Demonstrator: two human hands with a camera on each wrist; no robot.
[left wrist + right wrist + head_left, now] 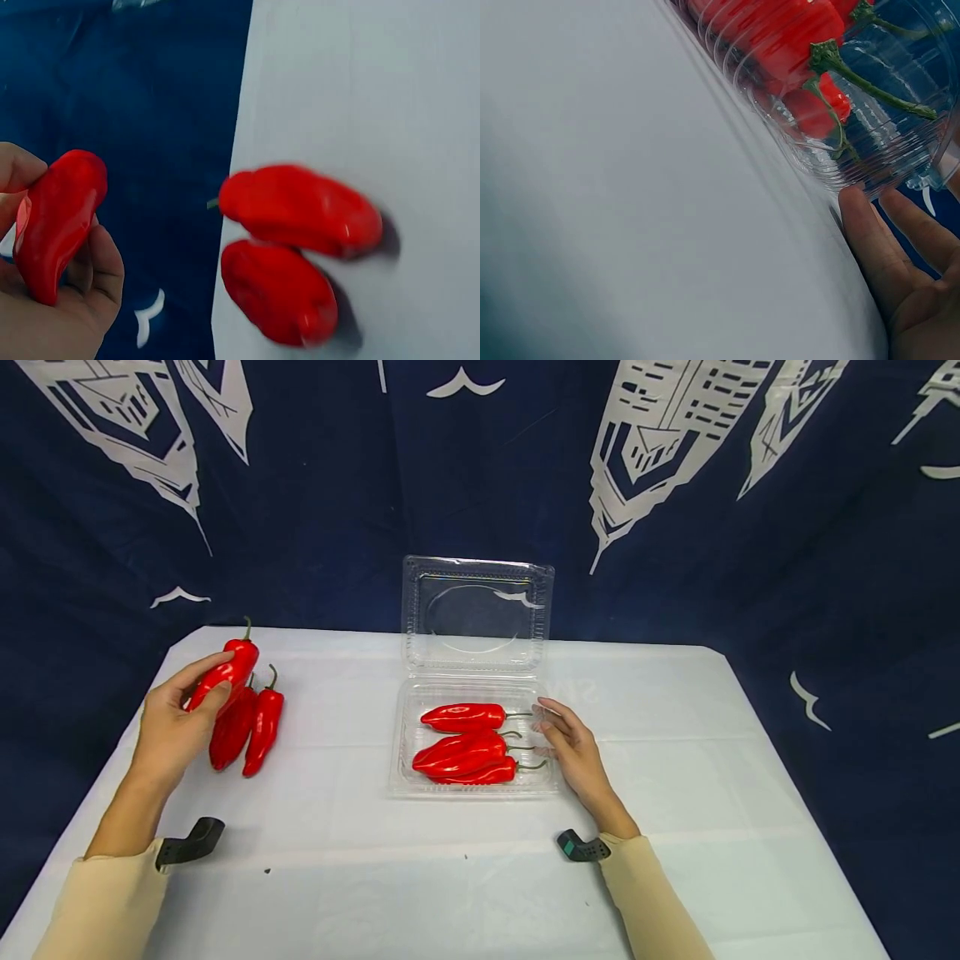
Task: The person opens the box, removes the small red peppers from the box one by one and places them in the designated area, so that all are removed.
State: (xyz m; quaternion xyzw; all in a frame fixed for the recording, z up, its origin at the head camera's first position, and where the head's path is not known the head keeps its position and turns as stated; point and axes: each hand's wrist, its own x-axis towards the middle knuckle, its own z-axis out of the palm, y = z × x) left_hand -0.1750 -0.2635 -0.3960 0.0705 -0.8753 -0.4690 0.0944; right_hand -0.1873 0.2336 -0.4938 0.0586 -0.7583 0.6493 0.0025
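Between its thumb and fingers my left hand (170, 720) grips a red chili pepper (61, 217), stem upward, at the table's left side. Just below it two more red peppers (264, 731) lie side by side on the table; in the left wrist view they are slightly blurred. A clear plastic clamshell box (401, 777) stands mid-table, its lid (472, 618) raised at the back. Several red peppers (463, 717) lie inside, stems pointing right. My right hand (576, 752) touches the box's right end, fingertips (853, 201) against the ribbed outer wall.
A white cloth covers the table (330, 877), and a dark blue curtain (322, 493) with white prints hangs behind it. A small dark speck (267, 871) lies near the left forearm. Each wrist wears a black device (191, 842).
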